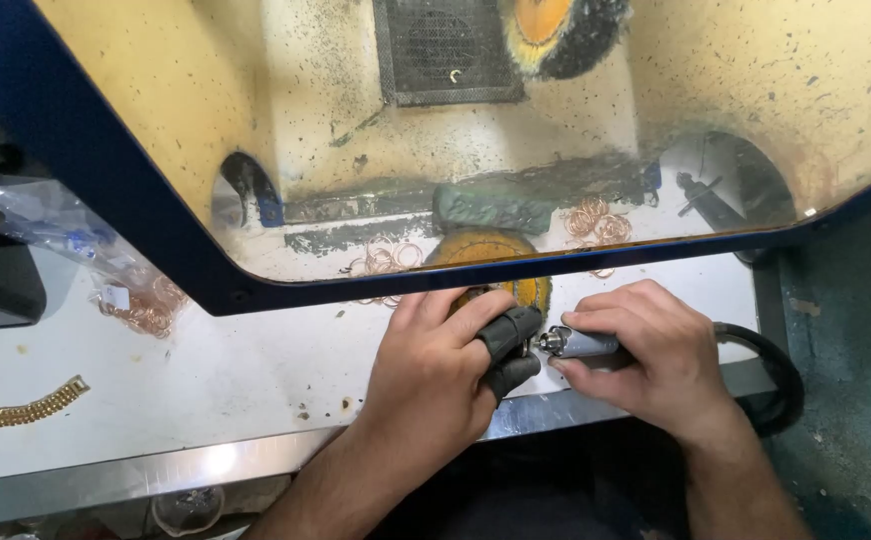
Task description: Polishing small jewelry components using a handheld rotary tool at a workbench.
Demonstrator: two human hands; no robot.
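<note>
Head camera, looking down at a white workbench (226, 370) under the blue-framed clear shield (156, 235) of a polishing cabinet: two bare hands meet at the bench's front edge. The left hand (436, 375) is curled closed, two of its digits capped in dark finger guards (509, 345), pinching something too small to make out. The right hand (646, 360) is wrapped tight around one silver rotary handpiece (581, 345), held level with its tip pointing left and touching the guarded fingertips. One black hose (771, 375) loops away from the handpiece to the right. Both forearms rise from the bottom edge, wrists bent slightly inward toward each other.

One yellow buffing wheel (531, 290) sits just behind the hands, half under the shield's frame; a second wheel (556, 30) shows near the top of the cabinet beside one dark vent grille (446, 50). One green compound bar (491, 208) lies inside, with loose heaps of copper-coloured rings (596, 222) on either side, too tangled to count. One clear bag of more rings (141, 305) rests at left, and one gold-coloured link bracelet (21, 410) lies well apart near the left edge.
</note>
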